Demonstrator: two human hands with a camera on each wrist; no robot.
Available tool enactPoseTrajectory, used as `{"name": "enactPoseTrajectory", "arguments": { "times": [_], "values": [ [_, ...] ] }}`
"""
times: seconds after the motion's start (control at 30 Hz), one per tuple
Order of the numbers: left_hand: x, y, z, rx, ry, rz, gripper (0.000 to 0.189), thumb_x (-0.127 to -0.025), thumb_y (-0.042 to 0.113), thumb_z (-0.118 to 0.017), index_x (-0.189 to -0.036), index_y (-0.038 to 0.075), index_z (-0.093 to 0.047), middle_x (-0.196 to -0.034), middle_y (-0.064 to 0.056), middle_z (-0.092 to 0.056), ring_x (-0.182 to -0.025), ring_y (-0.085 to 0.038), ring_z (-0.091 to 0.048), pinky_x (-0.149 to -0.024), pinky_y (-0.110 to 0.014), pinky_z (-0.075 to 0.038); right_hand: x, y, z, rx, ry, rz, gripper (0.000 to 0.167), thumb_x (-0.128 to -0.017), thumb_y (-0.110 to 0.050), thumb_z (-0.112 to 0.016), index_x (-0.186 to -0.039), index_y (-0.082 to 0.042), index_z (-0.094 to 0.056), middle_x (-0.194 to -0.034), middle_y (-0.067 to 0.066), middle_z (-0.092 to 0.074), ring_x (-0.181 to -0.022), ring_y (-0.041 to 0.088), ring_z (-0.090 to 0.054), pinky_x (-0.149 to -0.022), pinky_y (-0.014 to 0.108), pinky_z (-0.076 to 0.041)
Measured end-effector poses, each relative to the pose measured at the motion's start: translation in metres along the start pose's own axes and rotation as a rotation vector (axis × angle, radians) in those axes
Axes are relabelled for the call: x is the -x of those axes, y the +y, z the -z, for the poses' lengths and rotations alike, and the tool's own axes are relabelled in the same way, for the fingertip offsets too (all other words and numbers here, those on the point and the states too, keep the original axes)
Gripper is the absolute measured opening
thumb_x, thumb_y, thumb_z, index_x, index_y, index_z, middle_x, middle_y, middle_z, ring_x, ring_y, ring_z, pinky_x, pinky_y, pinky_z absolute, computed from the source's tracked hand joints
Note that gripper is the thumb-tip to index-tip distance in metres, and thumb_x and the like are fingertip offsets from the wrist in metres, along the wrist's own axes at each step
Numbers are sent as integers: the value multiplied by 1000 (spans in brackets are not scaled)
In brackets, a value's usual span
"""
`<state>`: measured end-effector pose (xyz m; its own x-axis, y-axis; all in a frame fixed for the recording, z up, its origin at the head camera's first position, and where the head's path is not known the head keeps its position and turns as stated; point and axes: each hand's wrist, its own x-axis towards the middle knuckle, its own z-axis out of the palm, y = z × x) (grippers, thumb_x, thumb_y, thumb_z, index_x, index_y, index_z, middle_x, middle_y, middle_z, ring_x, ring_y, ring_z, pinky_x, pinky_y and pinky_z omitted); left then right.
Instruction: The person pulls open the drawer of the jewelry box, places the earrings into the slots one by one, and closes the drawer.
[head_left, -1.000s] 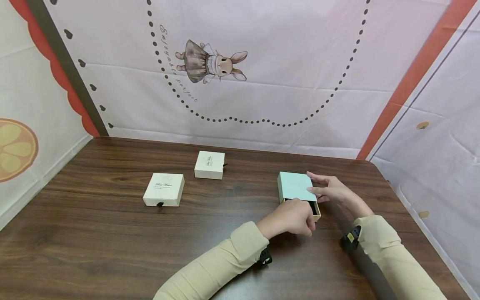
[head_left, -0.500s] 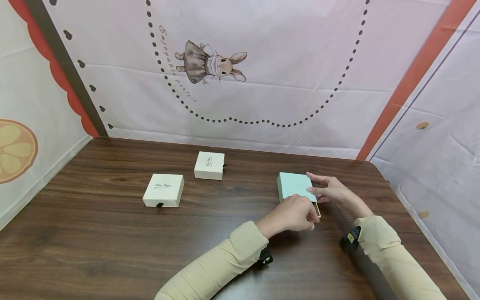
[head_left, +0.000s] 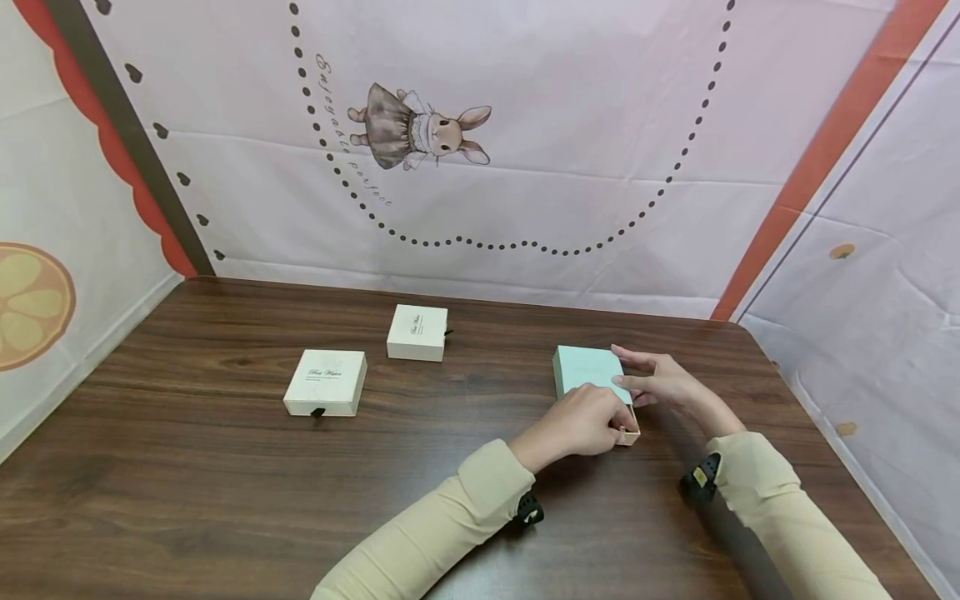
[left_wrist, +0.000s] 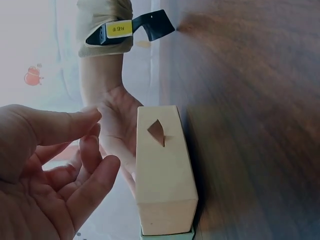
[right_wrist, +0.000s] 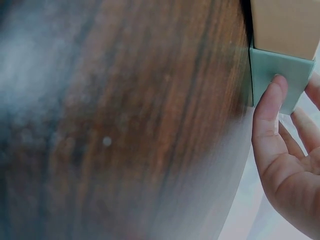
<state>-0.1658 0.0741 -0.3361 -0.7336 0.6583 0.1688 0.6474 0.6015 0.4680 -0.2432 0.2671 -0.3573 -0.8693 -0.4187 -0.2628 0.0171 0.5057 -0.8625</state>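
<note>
A mint-green drawer box point(head_left: 588, 367) lies on the right of the table, its cream drawer point(head_left: 631, 437) pulled partly out toward the front. My right hand point(head_left: 660, 382) holds the sleeve at its right side; in the right wrist view the thumb point(right_wrist: 272, 100) lies on the green side. My left hand point(head_left: 585, 419) is over the drawer with its fingers bent. In the left wrist view, the thumb and finger tips come close together above the drawer, beside the front with its dark pull tab point(left_wrist: 157, 132). Whether they pinch something small is unclear. The drawer's inside is hidden.
Two white boxes with dark pull tabs stand on the left: one nearer point(head_left: 327, 382), one farther back point(head_left: 417, 332). A printed cloth point(head_left: 525, 200) hangs behind the brown wooden table point(head_left: 225, 500).
My left hand's fingertips have moved up and back from in front of the drawer to over its front end. My right hand and the box stay in place.
</note>
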Motion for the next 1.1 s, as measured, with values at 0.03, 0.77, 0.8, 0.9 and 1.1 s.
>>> {"name": "enactPoseTrajectory", "arguments": {
  "times": [0.03,0.77,0.8,0.9,1.1],
  "values": [
    [-1,-1,0,-4,2,0,20,-81,7,-64,-92,20,-75,-77,15,-66,-57,4,-45,-53,-9,-33,0,0,0,-3,-2,0,69,-89,-20,-60,-144,-6,-21,-143,31,-17,-64,11,-52,-65,31,-52],
    [-11,-18,-4,36,80,192,9,-83,30,-67,-85,28,-75,-78,19,-68,-58,5,-47,-48,-15,-35,2,-3,-1,-36,-4,-19,69,-89,-19,-59,-144,-7,-19,-144,31,-16,-66,10,-56,-66,31,-52],
    [-11,-19,-4,30,84,204,9,-83,31,-67,-85,29,-75,-78,20,-67,-58,5,-47,-48,-15,-35,2,-4,-1,-31,-3,-22,69,-89,-19,-59,-145,-7,-20,-144,31,-17,-66,10,-56,-67,31,-52],
    [-13,-20,-4,7,86,233,9,-82,33,-67,-85,31,-74,-78,21,-67,-58,5,-48,-47,-17,-35,1,-4,-1,-22,-2,-27,69,-89,-21,-59,-145,-8,-20,-144,31,-17,-66,10,-56,-67,31,-52],
    [-15,-24,-5,-41,69,254,8,-82,29,-68,-86,30,-74,-77,19,-66,-61,3,-51,-48,-17,-36,0,-2,-1,-42,0,-34,69,-89,-20,-60,-145,-8,-21,-143,30,-20,-63,10,-53,-65,32,-52]
  ]
}}
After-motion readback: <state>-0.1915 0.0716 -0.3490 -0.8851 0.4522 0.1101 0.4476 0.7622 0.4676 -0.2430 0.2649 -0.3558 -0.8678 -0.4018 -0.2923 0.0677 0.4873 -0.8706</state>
